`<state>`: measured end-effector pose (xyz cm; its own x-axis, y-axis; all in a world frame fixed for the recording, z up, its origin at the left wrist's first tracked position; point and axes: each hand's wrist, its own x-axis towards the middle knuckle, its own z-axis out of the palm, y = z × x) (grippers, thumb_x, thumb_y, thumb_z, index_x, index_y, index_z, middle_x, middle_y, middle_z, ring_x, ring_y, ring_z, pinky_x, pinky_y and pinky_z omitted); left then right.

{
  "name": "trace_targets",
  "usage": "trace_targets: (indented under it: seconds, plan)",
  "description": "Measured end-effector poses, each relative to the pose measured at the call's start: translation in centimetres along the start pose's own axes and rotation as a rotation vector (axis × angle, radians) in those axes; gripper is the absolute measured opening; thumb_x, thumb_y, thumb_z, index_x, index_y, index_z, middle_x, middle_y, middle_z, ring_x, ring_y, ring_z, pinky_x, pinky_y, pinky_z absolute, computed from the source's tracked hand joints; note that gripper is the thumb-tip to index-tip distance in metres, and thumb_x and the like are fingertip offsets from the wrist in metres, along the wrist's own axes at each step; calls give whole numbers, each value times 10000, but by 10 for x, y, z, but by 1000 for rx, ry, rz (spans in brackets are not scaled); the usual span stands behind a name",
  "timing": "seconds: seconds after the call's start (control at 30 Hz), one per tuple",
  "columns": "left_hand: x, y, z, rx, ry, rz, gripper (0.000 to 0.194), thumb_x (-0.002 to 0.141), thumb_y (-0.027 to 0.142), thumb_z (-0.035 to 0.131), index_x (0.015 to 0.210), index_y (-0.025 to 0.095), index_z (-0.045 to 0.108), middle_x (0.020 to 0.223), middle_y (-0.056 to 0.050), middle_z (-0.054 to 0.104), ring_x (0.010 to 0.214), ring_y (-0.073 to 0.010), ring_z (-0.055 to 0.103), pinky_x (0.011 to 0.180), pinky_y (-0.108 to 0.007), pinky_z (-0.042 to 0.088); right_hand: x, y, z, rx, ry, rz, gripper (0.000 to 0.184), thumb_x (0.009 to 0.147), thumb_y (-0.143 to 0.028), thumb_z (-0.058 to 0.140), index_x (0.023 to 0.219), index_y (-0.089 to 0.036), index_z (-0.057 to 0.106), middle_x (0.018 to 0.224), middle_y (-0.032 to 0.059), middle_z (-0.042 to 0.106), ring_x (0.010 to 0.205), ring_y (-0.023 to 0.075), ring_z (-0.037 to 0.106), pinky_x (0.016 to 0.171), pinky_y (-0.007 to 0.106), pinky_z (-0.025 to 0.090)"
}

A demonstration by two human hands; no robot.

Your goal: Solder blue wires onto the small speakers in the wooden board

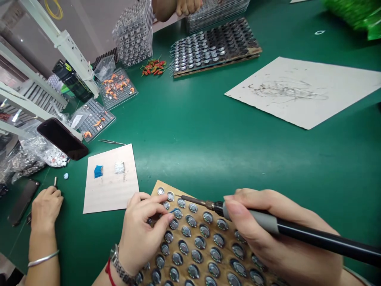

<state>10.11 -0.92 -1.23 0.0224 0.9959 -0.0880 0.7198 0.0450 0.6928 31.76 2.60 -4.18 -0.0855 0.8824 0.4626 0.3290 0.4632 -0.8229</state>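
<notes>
Counter [208, 131] green, workshop clutter around us | our right hand [282, 242] grips soldering iron [297, 232] | left hand [143, 234] fingers [166, 220] pinch blue wire [174, 211] on speaker board [205, 246]

You're sitting at an electronics assembly workshop. A green anti-static mat covers the counter [208, 131]. At six o'clock a wooden board [202, 242] holds rows of small round speaker parts, with a soldering iron [268, 224] lying across it. At twelve o'clock a second loaded board [214, 45] sits below stacked clear component trays [135, 33]. At ten o'clock, trays of orange parts [117, 87] rest beside white shelving rails [68, 47].
</notes>
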Motion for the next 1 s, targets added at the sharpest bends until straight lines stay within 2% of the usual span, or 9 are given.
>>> trace_targets:
  seconds: [0.27,0.43,0.57,0.83,1.0]
  plan:
    - [-1,-3,-1,-70,14,-63,95,815,220,693,732,257,721,1022,-14,770,950,-239,591,816,-429,532,1,-1,0,-17,-9,-6,94,929,-249,591,841,-281,583,694,-63,660,548,98,631,518,171,520]
    - [3,-7,-1,1,59,-65,108,809,225,678,703,233,701,956,-45,679,964,-237,580,843,-421,507,4,-5,2,-40,-28,-41,131,934,-263,587,803,-260,578,667,-49,664,523,106,635,494,184,517]
    - [7,-8,-2,-24,38,-107,129,803,240,678,676,220,682,929,-46,629,941,-225,578,835,-396,510,6,-6,5,-57,-47,-74,140,939,-260,579,800,-254,588,641,-42,660,485,104,620,462,190,504]
    - [10,-9,-4,-65,18,-133,130,803,242,697,676,220,677,907,-38,638,921,-218,581,819,-375,504,8,-8,7,-58,-80,-91,149,947,-253,561,798,-249,577,629,-37,663,474,106,626,447,189,504]
    - [11,-9,-3,-61,5,-142,136,805,246,703,675,221,675,911,-31,627,932,-214,571,838,-373,490,13,-13,7,-35,-126,-101,225,957,-268,541,737,-239,574,537,-61,584,411,74,562,396,165,451]
